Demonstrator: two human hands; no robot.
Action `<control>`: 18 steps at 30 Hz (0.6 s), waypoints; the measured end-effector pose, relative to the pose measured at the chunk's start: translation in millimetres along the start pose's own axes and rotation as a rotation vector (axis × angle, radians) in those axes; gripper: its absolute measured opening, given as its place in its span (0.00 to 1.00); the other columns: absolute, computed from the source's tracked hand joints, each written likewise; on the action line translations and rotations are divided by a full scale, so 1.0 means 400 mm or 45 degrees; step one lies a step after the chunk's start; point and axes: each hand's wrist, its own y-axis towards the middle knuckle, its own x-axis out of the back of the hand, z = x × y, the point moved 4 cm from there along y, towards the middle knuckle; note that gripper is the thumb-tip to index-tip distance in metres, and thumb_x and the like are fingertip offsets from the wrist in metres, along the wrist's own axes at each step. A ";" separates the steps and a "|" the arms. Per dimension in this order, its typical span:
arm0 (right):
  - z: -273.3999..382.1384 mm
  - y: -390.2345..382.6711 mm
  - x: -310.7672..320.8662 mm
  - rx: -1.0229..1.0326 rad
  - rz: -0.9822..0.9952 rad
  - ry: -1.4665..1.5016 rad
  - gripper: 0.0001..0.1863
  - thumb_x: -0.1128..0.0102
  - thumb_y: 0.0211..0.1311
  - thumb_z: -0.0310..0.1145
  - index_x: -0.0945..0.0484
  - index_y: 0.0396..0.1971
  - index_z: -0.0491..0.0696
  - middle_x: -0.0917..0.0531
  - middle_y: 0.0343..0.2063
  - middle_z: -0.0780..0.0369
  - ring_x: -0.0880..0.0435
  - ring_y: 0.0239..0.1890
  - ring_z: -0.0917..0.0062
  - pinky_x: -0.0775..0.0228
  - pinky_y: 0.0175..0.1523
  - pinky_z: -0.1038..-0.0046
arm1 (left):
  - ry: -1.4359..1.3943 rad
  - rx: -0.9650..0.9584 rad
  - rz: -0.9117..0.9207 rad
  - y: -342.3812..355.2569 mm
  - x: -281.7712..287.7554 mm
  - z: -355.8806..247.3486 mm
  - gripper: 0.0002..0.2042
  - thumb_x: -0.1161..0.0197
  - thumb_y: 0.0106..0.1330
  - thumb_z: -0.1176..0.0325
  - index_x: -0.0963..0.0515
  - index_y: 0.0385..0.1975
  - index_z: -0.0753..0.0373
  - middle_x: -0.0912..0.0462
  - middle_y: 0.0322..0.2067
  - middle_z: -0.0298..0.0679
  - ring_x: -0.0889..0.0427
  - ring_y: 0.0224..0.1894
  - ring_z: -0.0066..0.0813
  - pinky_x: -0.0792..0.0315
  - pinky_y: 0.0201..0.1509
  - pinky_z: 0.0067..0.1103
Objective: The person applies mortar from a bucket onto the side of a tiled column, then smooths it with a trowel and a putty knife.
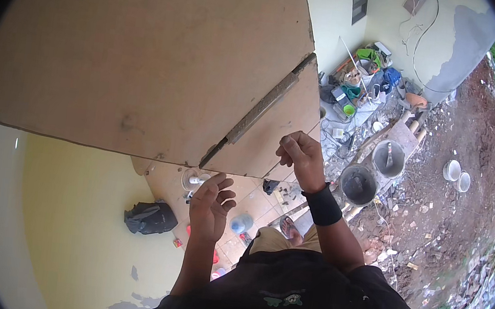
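Note:
My right hand is raised before a large tan panel, its thumb and fingers pinched together. Whatever lies between those fingertips, if anything, is too small to make out. A black band wraps that wrist. Lower and to the left, my left hand hovers by the panel's lower edge, fingers loosely bent and apart, with nothing visible in it. A dark gap crosses the panel surface on a slant, and a narrow greyish-brown strip lies along it.
Two mortar-stained buckets stand on planks to the right. Beyond are white pails on rubble-strewn dirt. Bags and tools form a pile by the far wall. A black bag and a water jug sit on the tiled floor below.

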 end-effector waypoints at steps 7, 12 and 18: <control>0.102 0.038 -0.122 0.034 -0.034 -0.104 0.18 0.43 0.66 0.42 0.23 0.30 0.40 0.19 0.20 0.60 0.24 0.18 0.83 0.35 0.23 0.81 | -0.516 0.014 -0.018 0.044 -0.100 -0.075 0.22 0.45 0.69 0.68 0.34 0.58 0.77 0.23 0.51 0.49 0.21 0.49 0.32 0.23 0.52 0.25; 0.098 0.054 -0.157 0.047 -0.044 -0.173 0.17 0.45 0.66 0.40 0.23 0.28 0.39 0.20 0.18 0.61 0.25 0.15 0.82 0.36 0.21 0.80 | -0.695 0.067 0.024 0.057 -0.098 -0.077 0.22 0.44 0.67 0.70 0.34 0.59 0.74 0.23 0.53 0.48 0.21 0.50 0.31 0.24 0.53 0.25; 0.086 0.077 -0.160 0.034 -0.106 -0.147 0.21 0.44 0.64 0.41 0.24 0.20 0.37 0.20 0.14 0.57 0.22 0.15 0.76 0.31 0.23 0.72 | -0.869 0.032 0.166 0.069 -0.117 -0.071 0.23 0.47 0.67 0.74 0.38 0.59 0.79 0.27 0.57 0.56 0.22 0.55 0.38 0.24 0.56 0.28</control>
